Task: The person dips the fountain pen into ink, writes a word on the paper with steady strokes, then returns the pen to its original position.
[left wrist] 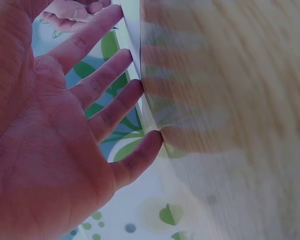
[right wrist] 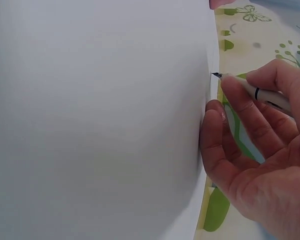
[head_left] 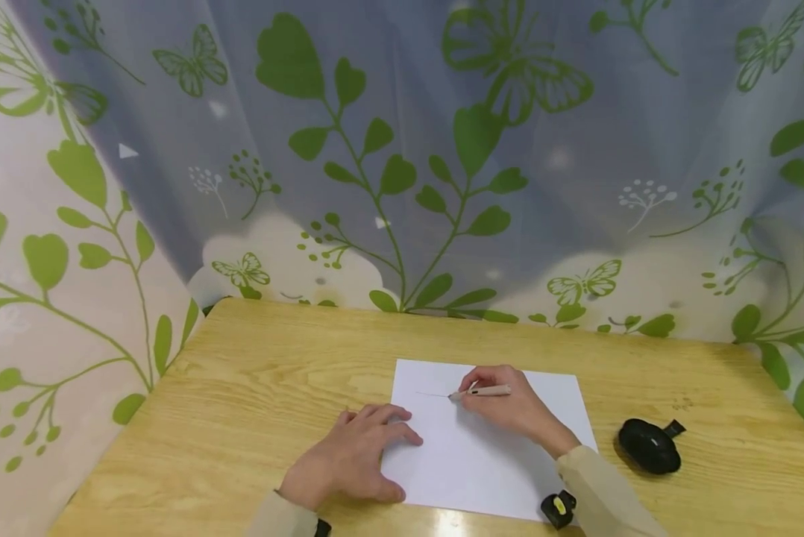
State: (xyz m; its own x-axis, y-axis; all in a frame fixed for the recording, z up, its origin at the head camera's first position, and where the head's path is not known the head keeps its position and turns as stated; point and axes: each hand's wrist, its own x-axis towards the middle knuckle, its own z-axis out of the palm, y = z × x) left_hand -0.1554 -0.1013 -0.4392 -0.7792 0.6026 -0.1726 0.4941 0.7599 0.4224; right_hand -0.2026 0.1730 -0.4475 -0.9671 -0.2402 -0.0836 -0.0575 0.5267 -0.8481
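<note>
A white sheet of paper (head_left: 456, 462) lies on the wooden table, with a thin, nearly level line drawn near its upper left. My right hand (head_left: 503, 403) pinches a pale fountain pen (head_left: 492, 390) between thumb and fingers, its dark nib at the right end of that line. In the right wrist view the pen (right wrist: 246, 86) slants over the sheet, and the curled lower fingers rest against the paper. My left hand (head_left: 358, 455) lies spread at the sheet's left edge, fingertips and thumb on the paper's margin. The left wrist view shows its fingers (left wrist: 110, 112) extended, tips touching the surface.
To the right of the paper, a black rounded case (head_left: 649, 446) with a short strap sits on the table (head_left: 261, 358). A curtain (head_left: 388, 149) with green leaves and butterflies hangs behind the table's far edge and along the left side. Black wrist devices (head_left: 558, 509) sit at the sleeves.
</note>
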